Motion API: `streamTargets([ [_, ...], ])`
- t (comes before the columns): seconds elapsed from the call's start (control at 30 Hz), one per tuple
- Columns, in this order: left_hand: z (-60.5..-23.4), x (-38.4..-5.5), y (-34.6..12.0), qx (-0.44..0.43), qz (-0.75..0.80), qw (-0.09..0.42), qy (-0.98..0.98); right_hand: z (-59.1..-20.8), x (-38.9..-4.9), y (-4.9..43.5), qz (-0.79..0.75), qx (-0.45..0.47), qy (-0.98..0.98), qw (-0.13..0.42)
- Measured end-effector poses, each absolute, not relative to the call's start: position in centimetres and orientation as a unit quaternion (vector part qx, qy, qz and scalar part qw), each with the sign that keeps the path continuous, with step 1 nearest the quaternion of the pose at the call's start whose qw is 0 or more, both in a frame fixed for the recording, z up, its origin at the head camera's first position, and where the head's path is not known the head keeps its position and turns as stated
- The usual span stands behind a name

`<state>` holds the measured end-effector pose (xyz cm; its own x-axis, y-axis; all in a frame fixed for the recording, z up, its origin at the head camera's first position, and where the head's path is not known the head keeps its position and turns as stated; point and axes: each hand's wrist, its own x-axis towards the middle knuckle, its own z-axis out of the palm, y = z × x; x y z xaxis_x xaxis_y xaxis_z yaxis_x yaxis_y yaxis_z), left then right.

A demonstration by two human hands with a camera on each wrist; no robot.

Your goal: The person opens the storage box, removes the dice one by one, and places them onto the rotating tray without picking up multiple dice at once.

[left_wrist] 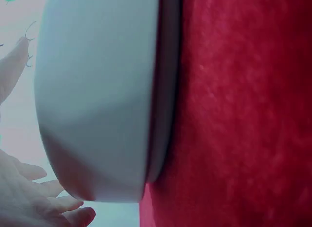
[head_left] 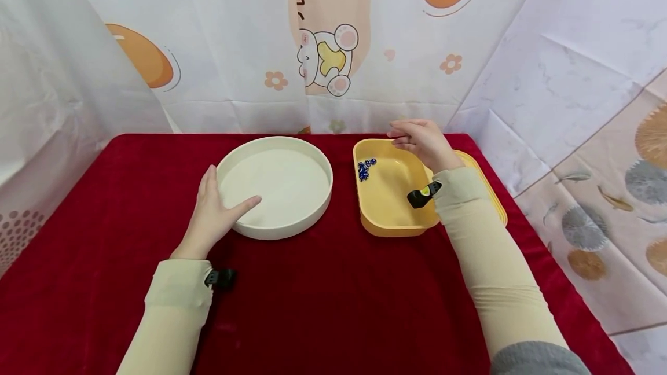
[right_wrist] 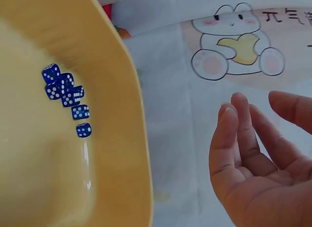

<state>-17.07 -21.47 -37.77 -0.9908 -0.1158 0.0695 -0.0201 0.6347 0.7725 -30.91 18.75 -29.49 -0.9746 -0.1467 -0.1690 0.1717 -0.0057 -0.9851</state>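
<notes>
A round cream tray (head_left: 276,230) with a low wall stands left of centre on the red cloth. My left hand (head_left: 211,213) rests at its left side, thumb reaching over the rim and fingers along the outer wall; the left wrist view shows the fingertips against that wall (left_wrist: 97,90). To the right is a yellow basin (head_left: 396,190). Several blue dice (right_wrist: 63,88) with white dots lie bunched inside it, at its left side in the head view. My right hand (head_left: 419,140) hovers over the basin's far right rim, fingers loosely bent, holding nothing.
A yellow lid or second tray (head_left: 482,181) lies partly under the right forearm, beside the basin. Red cloth (head_left: 333,300) covers the table. Behind it hangs a white printed curtain (head_left: 234,62), close to the table's far edge.
</notes>
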Motion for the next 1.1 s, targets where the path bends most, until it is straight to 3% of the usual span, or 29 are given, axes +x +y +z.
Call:
streamTargets([
  [0.37, -38.8, -17.5, -22.2, 0.041, -0.427, 0.001, -0.903, -31.8, -32.9, 17.9, -0.704, 0.03, 0.693, 0.149],
  [1.1, -39.5, -17.5, -22.9, 0.032, -0.418, -0.057, -0.906, -37.3, -34.7, 17.2, -0.73, 0.124, 0.638, 0.21],
])
